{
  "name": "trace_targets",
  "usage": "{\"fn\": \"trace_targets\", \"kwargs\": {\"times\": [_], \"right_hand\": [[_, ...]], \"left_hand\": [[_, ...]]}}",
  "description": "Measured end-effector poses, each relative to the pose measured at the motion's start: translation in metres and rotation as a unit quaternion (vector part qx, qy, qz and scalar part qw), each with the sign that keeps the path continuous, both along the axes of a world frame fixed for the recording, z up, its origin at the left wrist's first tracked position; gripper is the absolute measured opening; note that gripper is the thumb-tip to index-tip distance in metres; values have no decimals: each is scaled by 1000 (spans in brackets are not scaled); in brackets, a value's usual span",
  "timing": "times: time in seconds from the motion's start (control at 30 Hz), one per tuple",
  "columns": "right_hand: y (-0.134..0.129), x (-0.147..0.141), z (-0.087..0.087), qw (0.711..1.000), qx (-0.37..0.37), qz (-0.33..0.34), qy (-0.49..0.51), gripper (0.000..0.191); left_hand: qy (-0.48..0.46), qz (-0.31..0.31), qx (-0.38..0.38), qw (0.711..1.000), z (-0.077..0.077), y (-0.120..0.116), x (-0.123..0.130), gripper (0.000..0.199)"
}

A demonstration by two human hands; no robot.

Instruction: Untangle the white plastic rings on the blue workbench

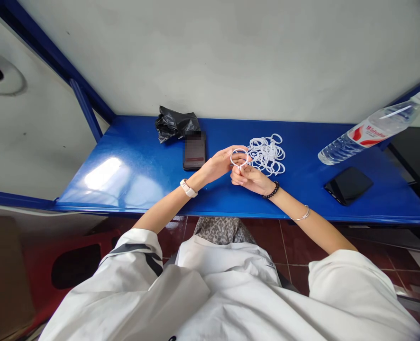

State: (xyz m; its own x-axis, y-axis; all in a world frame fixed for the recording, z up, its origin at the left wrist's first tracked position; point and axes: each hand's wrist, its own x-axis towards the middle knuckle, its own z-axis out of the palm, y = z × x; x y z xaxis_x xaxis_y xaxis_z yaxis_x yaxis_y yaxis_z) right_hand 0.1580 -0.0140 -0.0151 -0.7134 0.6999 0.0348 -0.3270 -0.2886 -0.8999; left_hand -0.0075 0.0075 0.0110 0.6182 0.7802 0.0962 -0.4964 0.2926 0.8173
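A thin white ring [232, 157] is held up over the blue table between my two hands. My left hand [221, 163] is behind and to the left of the ring, its fingers curved round the far side. My right hand [251, 179] pinches the ring's lower edge, where a small white nub shows, between thumb and fingers. Just beyond my hands, to the right, lies a loose pile of similar white rings [267, 152], partly overlapping one another.
On the blue table [153, 166], a black phone [195, 154] lies left of my hands beside a crumpled black plastic bag [174, 123]. A water bottle [369, 130] and another dark phone [348, 185] are at the right. Blue frame bars and a wall border the table.
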Motion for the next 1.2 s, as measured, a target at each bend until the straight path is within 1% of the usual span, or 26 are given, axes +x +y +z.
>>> {"fn": "trace_targets", "kwargs": {"times": [0.1,0.2,0.3,0.43,0.57,0.87,0.97,1.07,1.2], "right_hand": [[0,0,1,1000,4,1,8,44],[-1,-1,2,1000,0,-24,-11,44],[-1,-1,5,999,-5,-44,-14,38],[0,0,6,999,-3,-30,11,36],[0,0,5,999,14,-28,9,39],[-3,0,5,998,50,-23,-11,41],[-3,1,5,998,56,-11,-9,44],[-3,2,5,998,55,-16,-2,44],[-4,2,3,997,70,-17,-1,44]], "left_hand": [[1,6,-5,1000,0,-1,1,37],[5,17,-8,1000,0,-1,1,36],[0,21,-10,1000,0,0,1,37],[-16,14,-1,1000,-1,0,0,42],[2,23,6,1000,0,-1,1,40],[27,-3,36,999,12,-7,1,39],[20,-2,36,999,12,-7,2,41],[17,0,34,999,12,-8,3,46],[17,0,28,999,10,-7,3,45]]}}
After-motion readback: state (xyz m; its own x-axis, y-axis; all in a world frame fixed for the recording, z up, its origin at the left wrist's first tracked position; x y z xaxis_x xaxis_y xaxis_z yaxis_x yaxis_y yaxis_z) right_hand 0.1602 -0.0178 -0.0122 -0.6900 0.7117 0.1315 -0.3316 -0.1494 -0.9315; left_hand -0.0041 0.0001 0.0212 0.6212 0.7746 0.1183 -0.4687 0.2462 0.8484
